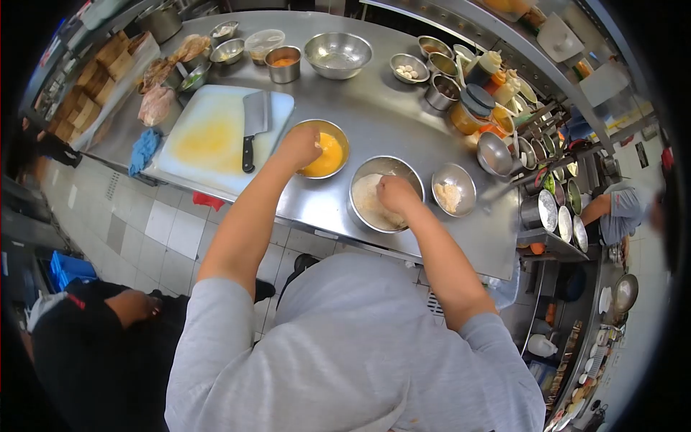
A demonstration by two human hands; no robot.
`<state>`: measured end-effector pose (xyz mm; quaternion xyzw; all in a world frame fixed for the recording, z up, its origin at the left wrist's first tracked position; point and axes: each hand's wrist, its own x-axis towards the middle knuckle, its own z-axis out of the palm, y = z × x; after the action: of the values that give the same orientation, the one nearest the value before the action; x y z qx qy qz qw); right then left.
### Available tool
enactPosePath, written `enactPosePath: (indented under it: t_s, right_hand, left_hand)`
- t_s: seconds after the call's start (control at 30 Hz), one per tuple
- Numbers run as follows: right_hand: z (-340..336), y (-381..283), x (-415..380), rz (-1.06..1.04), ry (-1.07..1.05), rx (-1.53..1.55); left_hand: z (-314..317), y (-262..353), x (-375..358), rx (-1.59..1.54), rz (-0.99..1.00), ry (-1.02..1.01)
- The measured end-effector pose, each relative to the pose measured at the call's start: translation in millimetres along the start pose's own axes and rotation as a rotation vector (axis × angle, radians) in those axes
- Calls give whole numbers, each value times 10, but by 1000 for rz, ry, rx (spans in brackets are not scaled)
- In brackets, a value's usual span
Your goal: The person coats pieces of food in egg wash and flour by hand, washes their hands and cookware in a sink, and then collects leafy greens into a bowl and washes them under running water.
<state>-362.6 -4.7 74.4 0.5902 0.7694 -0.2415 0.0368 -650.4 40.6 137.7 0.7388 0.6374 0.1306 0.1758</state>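
My left hand [301,148] reaches over the left side of a steel bowl [346,147] of yellow beaten egg [330,155]. Its fingers are bent together at the egg, and what they hold, if anything, is hidden. Lower and to the right, my right hand [398,194] is down in a larger steel bowl [358,171] of pale crumbs [370,198]. Those fingers are curled closed against the crumbs; their tips do not show. Just right of it stands a small steel bowl [466,185] with pale, crumb-coated pieces [448,196].
A cleaver [257,119] lies on a yellow-stained white cutting board [180,180] at left. An empty-looking steel bowl [338,56], a pot of orange sauce [283,65] and several bottles [489,65] line the back. A person in black [115,360] is close at lower left.
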Motion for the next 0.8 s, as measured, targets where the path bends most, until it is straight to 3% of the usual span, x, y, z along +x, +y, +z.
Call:
enactPosePath:
  t_s: [0.07,0.13,0.2,0.27,0.33,0.37,0.5,0.6,0.67,0.8]
  right_hand:
    - [102,-4,-62,42,90,105]
    - [250,-4,-56,-88,-145,50]
    - [65,-59,-69,10,-161,20]
    - [-66,-81,-229,84,-197,-8]
    - [-135,-140,-407,77,53,-137]
    - [-248,-217,-430,118,-180,-145]
    - [-196,-217,-313,155,-344,-182]
    - [-231,-183,-466,80,-261,-240]
    - [-237,-104,-611,-22,100,178]
    - [-288,-25,-592,-13,181,403]
  left_hand:
    - [92,5,-23,-50,20,46]
    - [240,-2,36,26,36,99]
    - [173,130,-24,236,14,-60]
    - [210,37,-58,172,79,-65]
    - [208,-6,-61,107,114,-59]
    - [200,-1,-77,34,90,-23]
    - [112,56,-165,-127,70,76]
    - [35,156,-246,-221,65,140]
    - [4,207,-274,-258,52,135]
    - [79,216,-305,-305,57,187]
